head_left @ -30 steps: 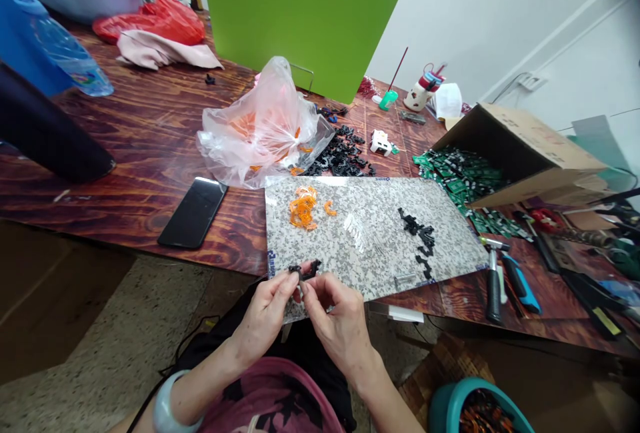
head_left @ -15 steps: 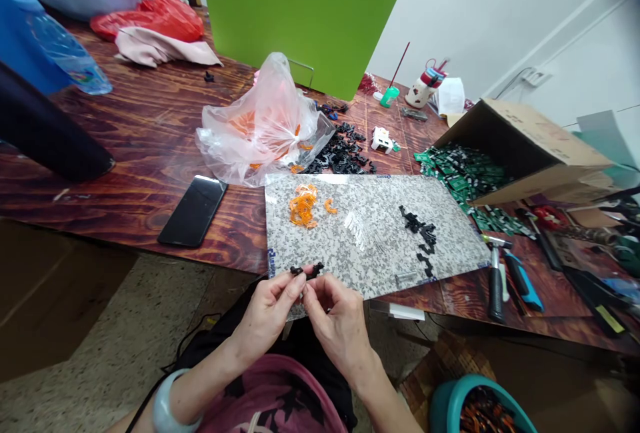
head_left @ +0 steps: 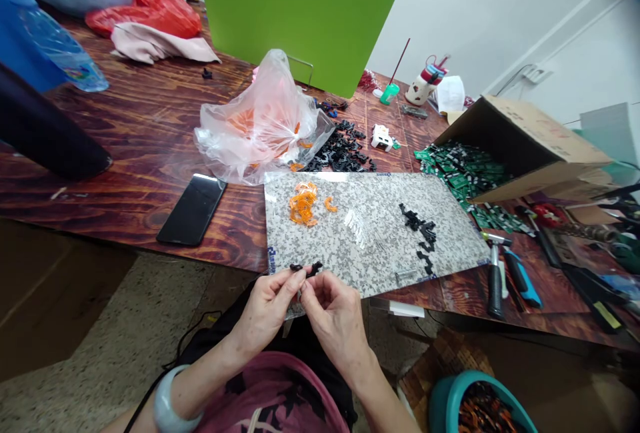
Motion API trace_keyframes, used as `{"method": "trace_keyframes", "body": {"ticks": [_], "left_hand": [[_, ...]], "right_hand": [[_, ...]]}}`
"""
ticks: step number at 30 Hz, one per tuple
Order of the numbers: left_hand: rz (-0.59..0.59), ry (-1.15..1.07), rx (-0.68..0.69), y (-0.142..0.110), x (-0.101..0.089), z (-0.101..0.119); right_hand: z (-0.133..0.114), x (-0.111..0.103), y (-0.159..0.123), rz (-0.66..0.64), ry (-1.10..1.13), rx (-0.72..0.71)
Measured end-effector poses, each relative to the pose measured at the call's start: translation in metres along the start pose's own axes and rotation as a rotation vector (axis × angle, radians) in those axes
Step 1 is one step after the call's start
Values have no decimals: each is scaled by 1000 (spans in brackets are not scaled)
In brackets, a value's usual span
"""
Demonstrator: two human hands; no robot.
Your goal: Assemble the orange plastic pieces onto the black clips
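Note:
My left hand (head_left: 273, 300) and my right hand (head_left: 333, 306) meet at the near edge of a speckled grey board (head_left: 320, 250). Between their fingertips is a small black plastic part (head_left: 316, 268), pinched from both sides; the fingers hide much of it. On the board lie a pile of orange plastic clips (head_left: 303, 206), a single orange clip (head_left: 330, 204), a fan of small clear-white pieces (head_left: 355, 226) and a row of black plastic parts (head_left: 425, 233). A small metal pin (head_left: 406, 274) rests near the front edge.
Behind the board are a clear plastic bag (head_left: 265, 120) and a heap of black parts (head_left: 343, 146). A phone (head_left: 193, 210) lies left. At right are a cardboard box (head_left: 540, 140) with green circuit boards (head_left: 460, 170), a hammer (head_left: 495, 280) and a blue-handled cutter (head_left: 523, 280). A teal bucket (head_left: 445, 403) stands below.
Both hands stay together at almost the same spot, fingers still pinching the black part, with only slight finger movement. The whole view has shifted a little.

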State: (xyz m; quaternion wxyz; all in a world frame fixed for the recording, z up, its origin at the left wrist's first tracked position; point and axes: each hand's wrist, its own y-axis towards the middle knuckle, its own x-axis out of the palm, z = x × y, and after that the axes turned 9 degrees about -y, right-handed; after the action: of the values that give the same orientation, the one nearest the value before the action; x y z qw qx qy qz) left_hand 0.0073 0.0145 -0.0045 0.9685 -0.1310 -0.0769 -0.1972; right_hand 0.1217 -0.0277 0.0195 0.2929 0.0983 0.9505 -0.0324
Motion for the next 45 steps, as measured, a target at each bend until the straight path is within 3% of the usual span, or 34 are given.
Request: {"method": "trace_keyframes", "body": {"ticks": [11,16,27,37,41,45], "left_hand": [[86,82,60,4,-4,4],[45,210,108,0,-6,2],[-106,503,212,-7,-11,0],[-423,567,119,-11,-19,17],[-478,399,2,-13,-22,20],[-406,149,-86,-13,-22,16]], "right_hand": [[9,2,-6,117,-43,-100],[9,-9,1,27,-71,-64],[9,-23,5,-140,-77,-6],[14,-45,11,-322,-416,-232],[21,-48,8,-232,-422,-309],[30,-45,-1,-23,-402,-385]]}}
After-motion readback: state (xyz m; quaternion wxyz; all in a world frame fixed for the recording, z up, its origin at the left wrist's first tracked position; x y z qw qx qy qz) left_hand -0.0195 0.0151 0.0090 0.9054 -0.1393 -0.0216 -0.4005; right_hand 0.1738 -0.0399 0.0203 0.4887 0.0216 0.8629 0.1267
